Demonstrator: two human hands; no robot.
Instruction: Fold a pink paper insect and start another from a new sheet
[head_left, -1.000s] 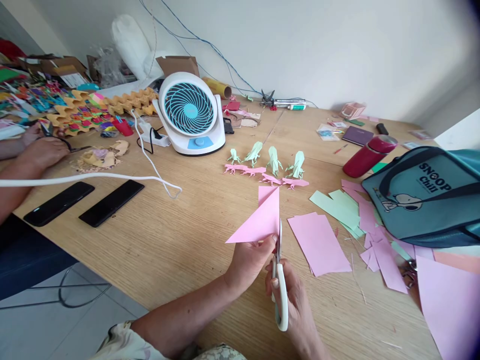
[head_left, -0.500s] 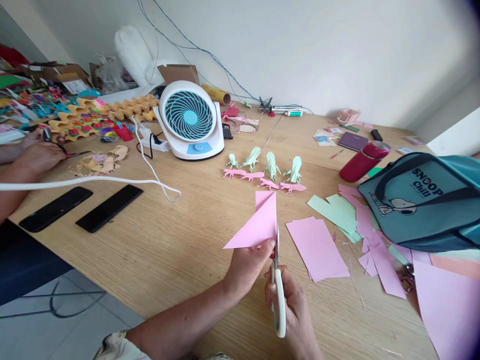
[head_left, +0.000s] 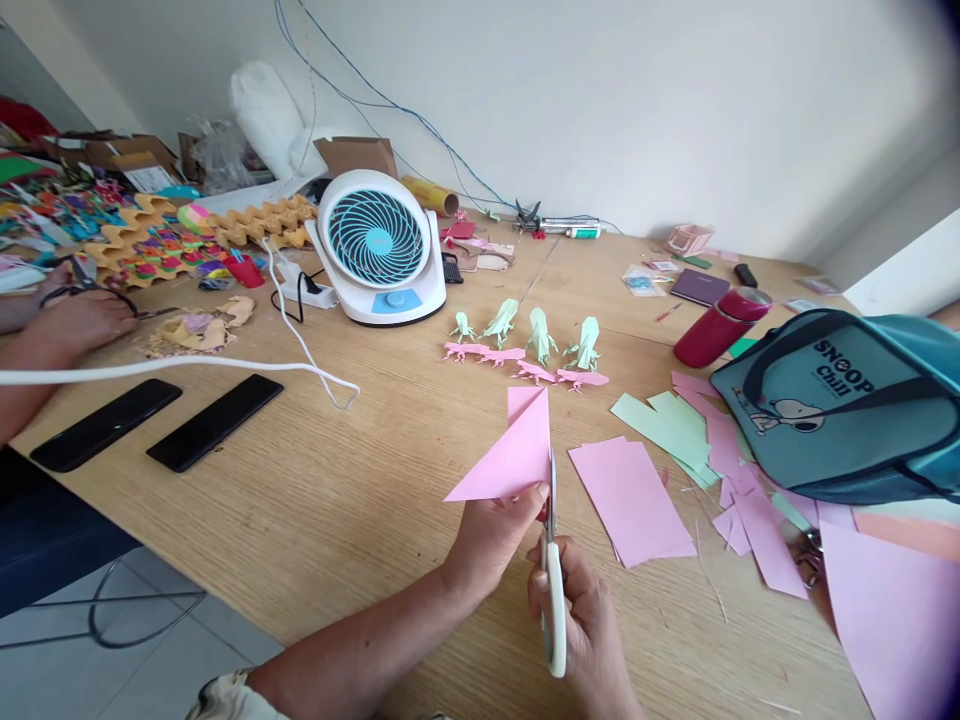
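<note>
Between thumb and fingers, my left hand [head_left: 491, 540] pinches a folded sheet of pink paper [head_left: 510, 455], with a triangular flap pointing left and a strip standing up behind it. My right hand [head_left: 589, 615] grips white-handled scissors [head_left: 555, 610], their blades upright along the pink paper's right edge. Whether the blades are cutting into the paper is hard to see. Beyond the paper stand several pale green folded paper figures [head_left: 540, 335], with a row of pink ones [head_left: 536, 373] in front. Right of the scissors lies a stack of pink sheets [head_left: 634, 500].
Green strips [head_left: 660, 425] and pink scraps [head_left: 769, 540] lie beside a teal bag [head_left: 840, 400] and a red flask [head_left: 720, 327]. At left are a fan [head_left: 379, 245], a white cable [head_left: 187, 365], two black phones [head_left: 214, 422] and another person's hand [head_left: 82, 320] with scissors.
My hands, the pink paper and the scissors keep nearly the same pose. The view has shifted slightly. At left, the other person's scissors have turned, showing more of their handles.
</note>
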